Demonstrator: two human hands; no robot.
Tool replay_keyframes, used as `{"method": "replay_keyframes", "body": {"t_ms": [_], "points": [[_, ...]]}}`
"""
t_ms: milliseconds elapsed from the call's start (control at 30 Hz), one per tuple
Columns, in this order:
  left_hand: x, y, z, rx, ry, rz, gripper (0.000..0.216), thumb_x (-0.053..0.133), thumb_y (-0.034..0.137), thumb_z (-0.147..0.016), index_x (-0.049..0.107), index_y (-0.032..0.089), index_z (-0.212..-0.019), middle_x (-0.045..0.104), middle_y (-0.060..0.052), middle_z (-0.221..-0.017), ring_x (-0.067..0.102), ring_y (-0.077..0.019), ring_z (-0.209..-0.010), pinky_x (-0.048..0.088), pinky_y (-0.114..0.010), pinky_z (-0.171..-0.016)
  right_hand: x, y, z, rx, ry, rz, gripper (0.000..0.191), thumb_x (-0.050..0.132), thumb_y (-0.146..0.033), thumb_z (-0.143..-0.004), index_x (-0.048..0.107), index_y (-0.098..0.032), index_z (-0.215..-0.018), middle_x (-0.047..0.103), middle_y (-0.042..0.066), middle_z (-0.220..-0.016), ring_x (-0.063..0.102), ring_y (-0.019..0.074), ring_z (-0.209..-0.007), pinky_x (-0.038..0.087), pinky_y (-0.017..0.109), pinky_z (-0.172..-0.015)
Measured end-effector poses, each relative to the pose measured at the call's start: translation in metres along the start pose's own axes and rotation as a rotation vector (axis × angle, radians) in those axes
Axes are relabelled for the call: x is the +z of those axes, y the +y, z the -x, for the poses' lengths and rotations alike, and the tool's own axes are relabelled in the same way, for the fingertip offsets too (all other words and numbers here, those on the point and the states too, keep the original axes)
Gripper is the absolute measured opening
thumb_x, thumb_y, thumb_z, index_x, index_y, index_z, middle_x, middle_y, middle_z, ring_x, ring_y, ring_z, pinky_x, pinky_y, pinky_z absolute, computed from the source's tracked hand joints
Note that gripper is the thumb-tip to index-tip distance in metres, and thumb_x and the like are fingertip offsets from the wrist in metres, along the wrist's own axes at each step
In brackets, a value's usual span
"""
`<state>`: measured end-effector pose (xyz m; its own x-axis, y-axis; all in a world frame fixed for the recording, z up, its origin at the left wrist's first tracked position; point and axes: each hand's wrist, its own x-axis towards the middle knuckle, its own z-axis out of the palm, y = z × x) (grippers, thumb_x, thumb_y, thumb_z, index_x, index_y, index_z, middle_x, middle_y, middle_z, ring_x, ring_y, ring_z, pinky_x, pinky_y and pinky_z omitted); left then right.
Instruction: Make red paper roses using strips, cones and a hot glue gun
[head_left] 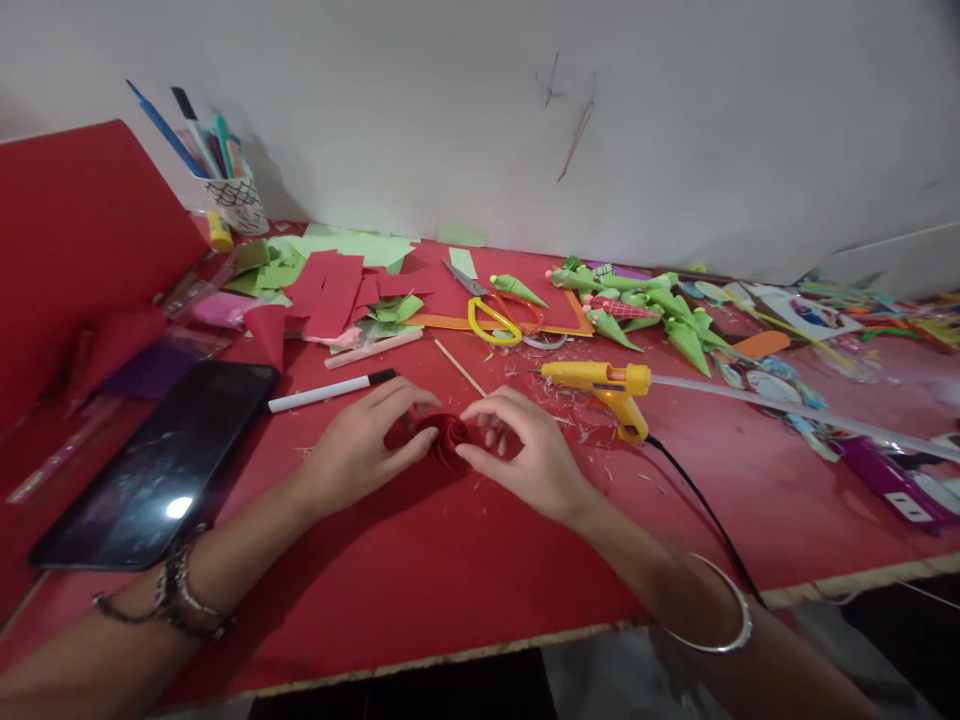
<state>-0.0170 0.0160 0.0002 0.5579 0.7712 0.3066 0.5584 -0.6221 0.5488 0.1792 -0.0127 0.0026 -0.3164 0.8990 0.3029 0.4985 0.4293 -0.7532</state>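
A dark red coil of rolled paper, shaped like a rose (pixel 448 440), sits low at the front middle of the red table. From the left, my left hand (pixel 367 445) curls its thumb and fingers against the paper rose. On the other side my right hand (pixel 525 450) pinches its edge with thumb and forefinger. The undersides of the fingers are partly hidden. Just beyond lies a thin wooden stick (pixel 460 367). A white marker with a black cap (pixel 330 390) rests beside my left hand, and a yellow glue gun (pixel 604 385) lies right of my right hand.
Scissors (pixel 495 310), red paper pieces (pixel 334 295) and green paper cones (pixel 660 305) lie toward the wall. At left are a black phone (pixel 157 470) and a pen cup (pixel 236 200). A black cord (pixel 697 500) runs off the front edge; a purple power strip (pixel 896 485) lies right.
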Motion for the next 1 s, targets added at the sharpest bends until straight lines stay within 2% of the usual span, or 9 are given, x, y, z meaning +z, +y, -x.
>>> {"method": "replay_keyframes", "body": {"t_ms": [133,367,1000], "points": [[0.0000,0.0011,-0.0005,0.002,-0.057,0.020,0.019,0.046,0.029,-0.083,0.051,0.019,-0.097,0.054,-0.004,-0.089,0.052,-0.0151,-0.080,0.043,-0.026,-0.071,0.0016,0.0018,-0.0010,0.054,-0.049,0.037,0.035,0.064,-0.029,-0.070,0.048,-0.022,-0.101,0.052,0.003,-0.091,0.053,0.0131,-0.075,0.045,0.025,-0.063],[0.0042,0.0009,-0.0003,-0.018,-0.089,0.036,0.021,0.049,0.028,-0.082,0.051,0.021,-0.101,0.053,-0.003,-0.093,0.053,-0.0147,-0.082,0.043,-0.026,-0.073,0.0021,0.0014,-0.0021,0.073,-0.114,0.075,0.023,0.060,-0.026,-0.074,0.051,-0.021,-0.095,0.054,0.002,-0.091,0.054,0.0148,-0.083,0.044,0.027,-0.072],[0.0029,0.0009,-0.0024,-0.022,-0.134,0.036,0.017,0.043,0.027,-0.083,0.051,0.019,-0.096,0.054,-0.003,-0.089,0.052,-0.0150,-0.080,0.042,-0.026,-0.071,0.0045,0.0042,-0.0019,0.085,-0.101,0.057,0.015,0.055,-0.021,-0.076,0.051,-0.021,-0.091,0.057,0.002,-0.090,0.055,0.0145,-0.084,0.045,0.026,-0.072]]}}
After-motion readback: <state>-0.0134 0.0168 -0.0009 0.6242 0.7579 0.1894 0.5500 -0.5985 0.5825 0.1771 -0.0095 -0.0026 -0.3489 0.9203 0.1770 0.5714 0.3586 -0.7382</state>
